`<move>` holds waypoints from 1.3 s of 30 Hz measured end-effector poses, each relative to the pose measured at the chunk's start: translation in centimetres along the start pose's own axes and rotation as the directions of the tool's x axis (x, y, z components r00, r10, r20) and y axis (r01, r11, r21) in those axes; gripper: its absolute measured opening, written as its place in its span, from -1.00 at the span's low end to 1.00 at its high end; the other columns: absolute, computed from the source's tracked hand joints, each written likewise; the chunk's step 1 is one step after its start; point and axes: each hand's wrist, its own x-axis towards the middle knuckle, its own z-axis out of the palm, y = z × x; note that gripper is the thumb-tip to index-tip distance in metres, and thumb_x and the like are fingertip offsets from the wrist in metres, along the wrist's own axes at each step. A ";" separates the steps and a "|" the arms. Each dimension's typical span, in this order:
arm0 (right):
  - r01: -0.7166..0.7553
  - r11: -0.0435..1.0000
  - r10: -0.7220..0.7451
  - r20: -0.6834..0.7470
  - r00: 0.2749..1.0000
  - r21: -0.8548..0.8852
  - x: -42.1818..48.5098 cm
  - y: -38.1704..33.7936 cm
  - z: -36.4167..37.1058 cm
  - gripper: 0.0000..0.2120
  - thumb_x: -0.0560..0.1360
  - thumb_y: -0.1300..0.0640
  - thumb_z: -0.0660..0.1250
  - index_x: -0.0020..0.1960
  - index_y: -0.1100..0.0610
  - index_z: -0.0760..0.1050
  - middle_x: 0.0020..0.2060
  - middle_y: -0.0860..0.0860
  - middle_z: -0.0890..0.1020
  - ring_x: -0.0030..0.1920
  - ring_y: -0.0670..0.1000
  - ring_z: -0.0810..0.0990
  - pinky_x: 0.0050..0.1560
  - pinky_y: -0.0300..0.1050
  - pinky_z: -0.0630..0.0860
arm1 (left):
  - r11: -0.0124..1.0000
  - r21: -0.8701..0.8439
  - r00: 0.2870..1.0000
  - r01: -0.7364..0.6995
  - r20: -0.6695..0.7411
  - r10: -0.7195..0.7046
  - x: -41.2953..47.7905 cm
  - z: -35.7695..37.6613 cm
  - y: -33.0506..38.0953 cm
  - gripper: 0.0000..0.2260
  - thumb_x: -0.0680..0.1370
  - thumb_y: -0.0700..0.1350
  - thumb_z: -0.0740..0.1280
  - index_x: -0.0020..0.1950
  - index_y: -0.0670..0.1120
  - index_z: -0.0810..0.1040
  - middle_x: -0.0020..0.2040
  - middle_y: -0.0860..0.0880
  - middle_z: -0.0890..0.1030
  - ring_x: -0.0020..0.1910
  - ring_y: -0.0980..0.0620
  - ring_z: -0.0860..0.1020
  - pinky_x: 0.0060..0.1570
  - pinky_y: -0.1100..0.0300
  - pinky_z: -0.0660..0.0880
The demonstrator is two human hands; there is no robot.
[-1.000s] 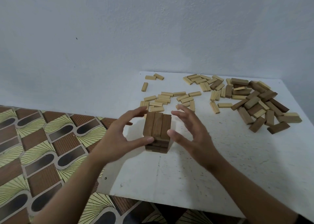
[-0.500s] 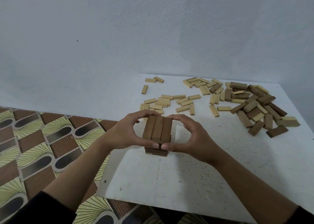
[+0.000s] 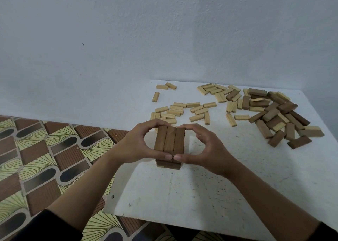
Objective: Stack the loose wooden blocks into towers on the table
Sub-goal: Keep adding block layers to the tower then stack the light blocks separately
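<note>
- The tower [image 3: 169, 142] of dark brown blocks stands near the left edge of the white table [image 3: 201, 195]; its top layer is three blocks side by side
- My left hand [image 3: 136, 145] curls round its left side and my right hand [image 3: 204, 149] round its right; both clasp the top layer, thumb tips meeting at the near end
- Pale loose blocks [image 3: 182, 111] lie scattered behind; a mixed heap [image 3: 278, 116] sits far right
- Patterned floor [image 3: 45, 158] lies to the left

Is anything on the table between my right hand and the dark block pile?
Nothing visible. The right hand grips the tower, and bare table runs from it to the dark block pile. The light blocks lie farther back, off that line.
</note>
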 end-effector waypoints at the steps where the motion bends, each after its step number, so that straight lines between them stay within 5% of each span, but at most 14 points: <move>1: -0.001 1.000 0.001 0.000 1.000 0.000 0.0 0.0 0.0 -0.32 0.25 -0.31 0.54 0.32 -0.30 0.40 0.23 -0.52 0.42 0.27 -0.49 0.29 0.20 -0.39 0.21 | 1.000 -0.002 1.000 -0.001 0.005 0.001 0.0 0.0 0.0 -0.42 0.29 -0.01 0.66 0.26 0.05 0.55 0.16 0.15 0.61 0.27 0.09 0.51 0.16 0.42 0.35; 12: 0.021 0.999 -0.021 0.009 1.000 0.024 0.0 0.1 0.1 -0.26 0.29 -0.26 0.56 0.40 -0.25 0.37 0.32 -0.45 0.40 0.32 -0.44 0.29 0.20 -0.42 0.22 | 1.000 -0.004 1.000 0.001 0.020 -0.001 0.0 -0.1 -0.2 -0.35 0.31 -0.02 0.66 0.34 0.05 0.49 0.25 0.18 0.55 0.32 0.11 0.47 0.22 0.33 0.41; 16: -0.012 0.989 0.005 0.049 0.999 0.149 -0.5 0.5 -0.4 -0.33 0.38 -0.20 0.51 0.43 -0.26 0.36 0.39 -0.33 0.42 0.43 -0.30 0.31 0.44 -0.06 0.27 | 0.999 -0.036 1.000 0.004 0.011 -0.004 0.1 0.0 -0.2 -0.31 0.27 0.10 0.63 0.33 0.01 0.49 0.24 0.08 0.56 0.31 -0.01 0.50 0.26 0.13 0.44; 21: -0.053 0.951 0.050 0.016 0.999 0.305 -1.2 1.6 -1.3 -0.47 0.45 0.01 0.47 0.39 -0.15 0.45 0.31 -0.20 0.55 0.41 -0.17 0.42 0.47 0.23 0.32 | 0.999 -0.048 1.000 0.014 -0.002 -0.014 0.1 0.5 -0.5 -0.30 0.26 0.08 0.65 0.33 0.00 0.49 0.23 0.03 0.58 0.28 -0.06 0.53 0.29 -0.08 0.47; 34: -0.057 0.955 0.057 0.010 0.998 0.292 -0.7 2.2 -0.6 -0.42 0.41 0.00 0.57 0.38 -0.12 0.47 0.28 -0.21 0.57 0.39 -0.21 0.42 0.48 0.25 0.27 | 0.997 -0.057 0.999 0.046 -0.018 -0.047 -0.3 0.9 -0.9 -0.31 0.28 0.04 0.64 0.32 -0.07 0.47 0.18 -0.02 0.60 0.21 -0.09 0.55 0.21 -0.26 0.47; 39: -0.044 0.957 0.042 0.011 0.999 0.287 -0.4 2.1 -0.5 -0.46 0.40 -0.02 0.57 0.34 -0.11 0.50 0.29 -0.22 0.56 0.39 -0.20 0.43 0.47 0.26 0.26 | 0.996 -0.076 0.999 0.039 -0.029 -0.042 -0.1 1.0 -0.6 -0.33 0.27 0.04 0.64 0.30 -0.08 0.49 0.15 0.01 0.61 0.19 -0.07 0.55 0.21 -0.17 0.50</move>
